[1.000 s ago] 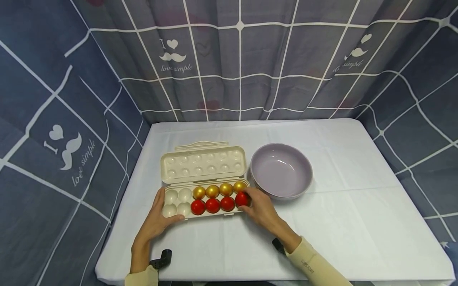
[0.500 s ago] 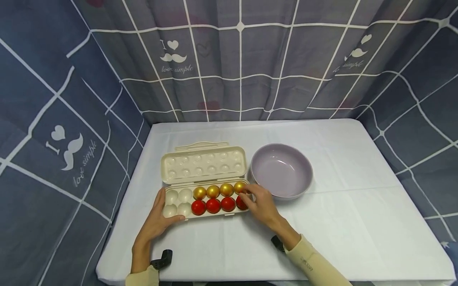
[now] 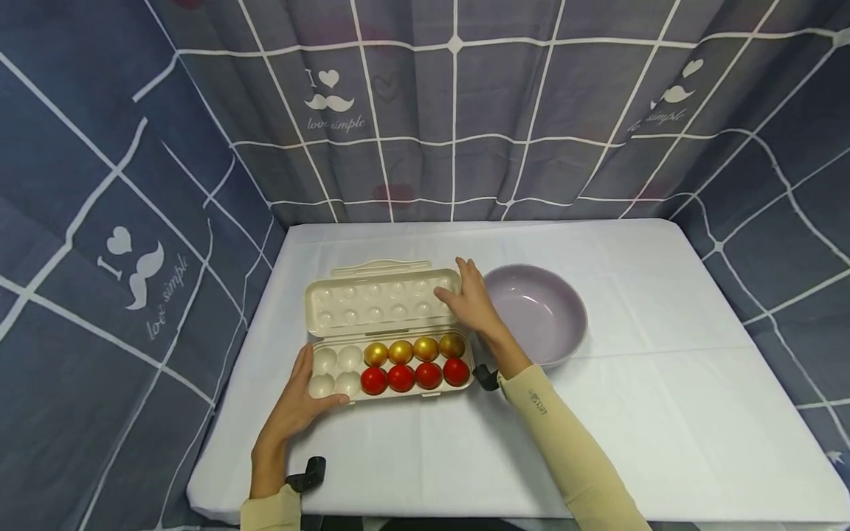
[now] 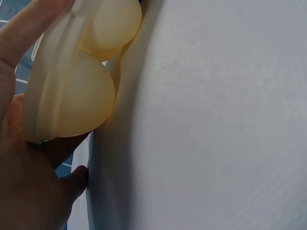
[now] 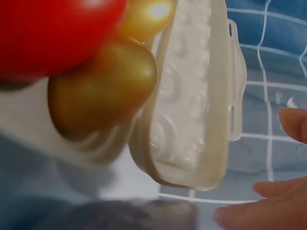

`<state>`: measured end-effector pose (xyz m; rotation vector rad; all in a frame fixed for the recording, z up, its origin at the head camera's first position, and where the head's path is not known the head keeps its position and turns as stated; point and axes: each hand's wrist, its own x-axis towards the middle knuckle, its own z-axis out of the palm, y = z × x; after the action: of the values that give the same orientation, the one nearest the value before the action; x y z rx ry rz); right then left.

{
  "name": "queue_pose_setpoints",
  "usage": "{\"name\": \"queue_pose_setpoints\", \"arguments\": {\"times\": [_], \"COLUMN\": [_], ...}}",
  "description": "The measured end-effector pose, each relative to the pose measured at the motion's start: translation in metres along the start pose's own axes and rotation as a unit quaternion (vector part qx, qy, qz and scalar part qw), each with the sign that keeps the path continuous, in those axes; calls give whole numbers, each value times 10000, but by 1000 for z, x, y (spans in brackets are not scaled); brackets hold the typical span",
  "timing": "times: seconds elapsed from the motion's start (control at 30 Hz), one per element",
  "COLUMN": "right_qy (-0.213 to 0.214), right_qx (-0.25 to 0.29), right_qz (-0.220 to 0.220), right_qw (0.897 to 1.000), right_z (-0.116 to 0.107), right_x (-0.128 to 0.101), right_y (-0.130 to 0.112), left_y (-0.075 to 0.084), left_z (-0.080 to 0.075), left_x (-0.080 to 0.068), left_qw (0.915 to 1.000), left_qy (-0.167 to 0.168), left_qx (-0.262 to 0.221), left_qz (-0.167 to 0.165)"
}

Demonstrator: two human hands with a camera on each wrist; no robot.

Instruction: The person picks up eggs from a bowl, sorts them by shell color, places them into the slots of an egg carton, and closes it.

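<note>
A cream egg carton (image 3: 392, 395) lies open on the white table, its lid (image 3: 381, 302) laid back behind the base. The base holds several white eggs (image 3: 337, 371) at the left, then a back row of gold eggs (image 3: 413, 349) and a front row of red eggs (image 3: 415, 377). My left hand (image 3: 302, 394) grips the carton's left end, thumb on the front rim; the left wrist view shows the carton's underside (image 4: 67, 96) in that hand (image 4: 24, 182). My right hand (image 3: 461, 287) is at the lid's right end with fingers straight; its fingertips (image 5: 292, 124) show beside the lid (image 5: 192, 96).
An empty lilac bowl (image 3: 564, 346) stands just right of the carton, close behind my right forearm. Checked grey curtain encloses the table on three sides. A dark strap piece (image 3: 307, 472) lies by my left wrist near the front edge.
My right hand has left the rightmost red egg and moved back to the lid's right end. The left hand keeps its hold on the carton.
</note>
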<state>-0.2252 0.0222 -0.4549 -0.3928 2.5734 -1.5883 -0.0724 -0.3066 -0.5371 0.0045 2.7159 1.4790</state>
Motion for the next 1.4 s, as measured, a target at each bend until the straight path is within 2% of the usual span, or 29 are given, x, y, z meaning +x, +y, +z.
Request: {"name": "queue_pose_setpoints", "arguments": {"times": [0.1,0.2,0.37,0.43,0.5,0.57,0.67,0.73,0.77,0.83,0.9,0.93,0.97,1.0,1.07,1.1,1.13,1.17,1.23,1.3,1.4], "right_qy": [-110,-50,575,660,455,19,-657,-1010,-1165,-1416,-1507,-1468,-1387,-1267,-987,-875,-791,-713,-498,-252,174], "right_qx": [127,203,625,708,587,154,-610,-1016,-1188,-1590,-2203,-2568,-2928,-3273,-3968,-4295,-4560,-4788,-5176,-5442,-5547], "right_qz": [310,266,-357,-694,-988,-1251,-1454,-1541,-1571,-1712,-1981,-2142,-2283,-2382,-2432,-2440,-2398,-2368,-2381,-2481,-2696], "right_qw": [9994,9994,9957,9929,9923,9920,9853,9776,9735,9620,9432,9309,9181,9056,8796,8651,8534,8424,8203,8010,7870], "right_z": [3,5,1,-3,-6,-5,-1,1,2,4,9,13,18,23,33,38,42,45,51,56,62], "right_x": [8,9,-5,-18,-34,-51,-73,-84,-89,-94,-100,-101,-103,-105,-110,-112,-113,-115,-118,-119,-119], "right_y": [5,8,4,3,6,10,16,18,19,20,23,24,25,25,25,25,25,24,24,26,28], "left_y": [-1,0,0,0,1,2,1,-4,-7,-14,-15,-13,-7,1,19,28,36,42,50,54,54], "left_z": [2,2,-2,-2,-1,0,-6,-14,-19,-29,-37,-41,-43,-42,-35,-29,-22,-15,-3,6,12], "left_x": [2,2,0,0,2,2,-1,-6,-9,-15,-21,-24,-26,-27,-25,-23,-20,-17,-12,-9,-5], "left_qw": [10000,10000,9998,10000,9995,9975,9916,9837,9761,9527,9300,9259,9324,9482,9852,9960,9983,9929,9721,9560,9436], "left_qy": [-47,-52,17,44,63,-28,-431,-729,-887,-1113,-1170,-1148,-1032,-859,-575,-513,-515,-517,-509,-451,-244], "left_qx": [1,39,100,85,-84,-388,-1003,-1564,-1933,-2788,-3434,-3549,-3416,-3013,-1565,-676,205,1051,2268,2878,3271], "left_qz": [17,-28,-142,-19,283,584,691,512,445,468,587,595,570,527,405,273,204,216,319,354,458]}}
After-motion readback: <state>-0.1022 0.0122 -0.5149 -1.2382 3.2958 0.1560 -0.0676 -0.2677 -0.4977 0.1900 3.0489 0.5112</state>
